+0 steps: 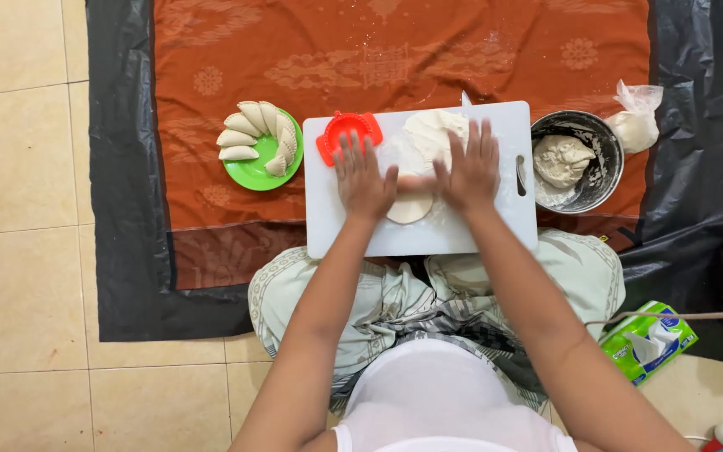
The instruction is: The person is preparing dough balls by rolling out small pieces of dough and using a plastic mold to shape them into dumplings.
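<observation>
— So both hands, left [364, 177] and right [468, 172], lie flat and open on the dough [412, 206]?
— Yes, grasping nothing; it sits mid-board [495, 230]. Even pressure, I'd say, keeps it round.

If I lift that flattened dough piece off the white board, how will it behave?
The dough piece looks thin and soft, so it would probably droop and stretch. The flour dusting on the cutting board suggests it may release without sticking. It is likely light.

A home is showing here, with cooking going on at floor level: beige floor tiles [18, 167] are lying under a black plastic sheet [123, 209] and a patterned orange cloth [253, 50], and a tissue pack [648, 339] is sitting nearby.
</observation>
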